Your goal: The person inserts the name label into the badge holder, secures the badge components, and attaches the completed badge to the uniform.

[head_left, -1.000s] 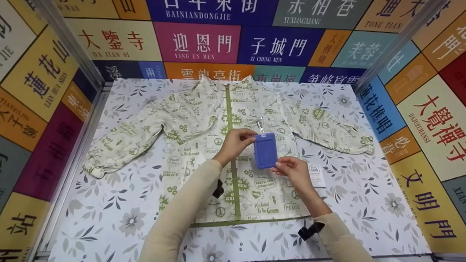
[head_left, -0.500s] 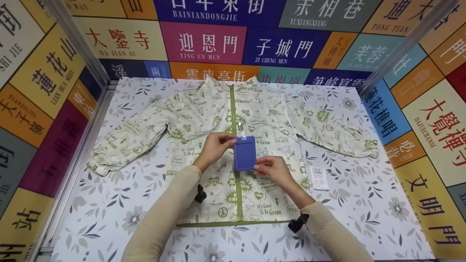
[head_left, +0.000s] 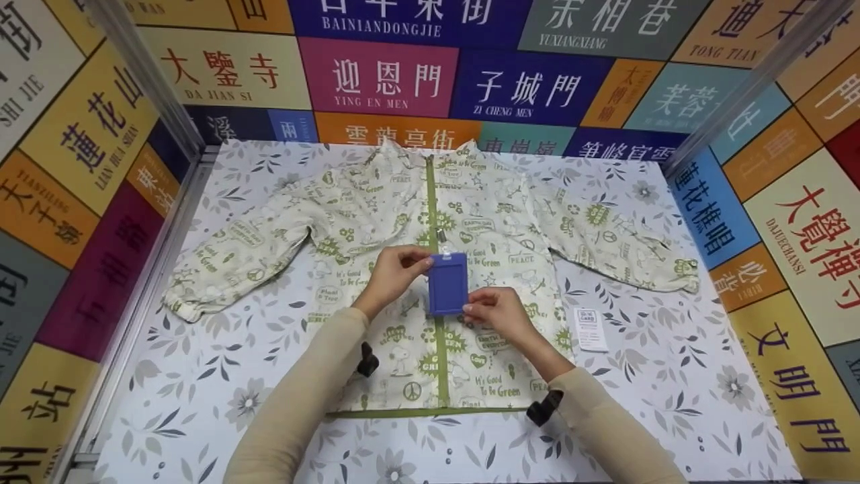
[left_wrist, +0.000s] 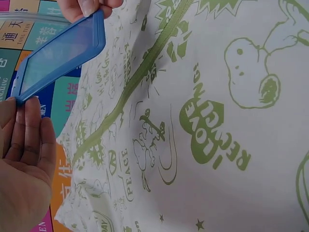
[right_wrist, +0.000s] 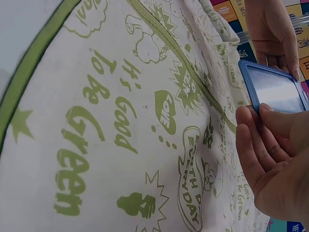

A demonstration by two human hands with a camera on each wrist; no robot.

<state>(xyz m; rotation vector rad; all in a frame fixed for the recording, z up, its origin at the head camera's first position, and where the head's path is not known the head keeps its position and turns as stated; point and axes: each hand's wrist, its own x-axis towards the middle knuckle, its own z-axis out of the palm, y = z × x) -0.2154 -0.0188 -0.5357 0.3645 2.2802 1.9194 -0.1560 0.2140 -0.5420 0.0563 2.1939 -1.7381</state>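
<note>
A blue badge holder (head_left: 448, 284) is held upright above the middle of a printed jacket (head_left: 376, 282), with a small metal clip (head_left: 441, 236) at its top. My left hand (head_left: 396, 274) pinches its upper left corner between thumb and fingers. At the lower right corner, my right hand (head_left: 500, 314) pinches it the same way. The left wrist view shows the badge holder (left_wrist: 60, 53) with its clear window, the left hand (left_wrist: 29, 164) at one end. In the right wrist view the right hand (right_wrist: 275, 154) has its thumb on the blue frame.
The jacket lies flat, zipped, sleeves spread, on a flower-patterned table (head_left: 248, 430). A white printed card (head_left: 590, 330) lies right of the jacket's hem. Colourful sign-covered walls (head_left: 376, 77) enclose the back and both sides.
Both hands have carried the badge holder left, from the jacket's right half to over the zipper. In the last half second it moved only slightly. The white card, partly covered before, now shows whole.
</note>
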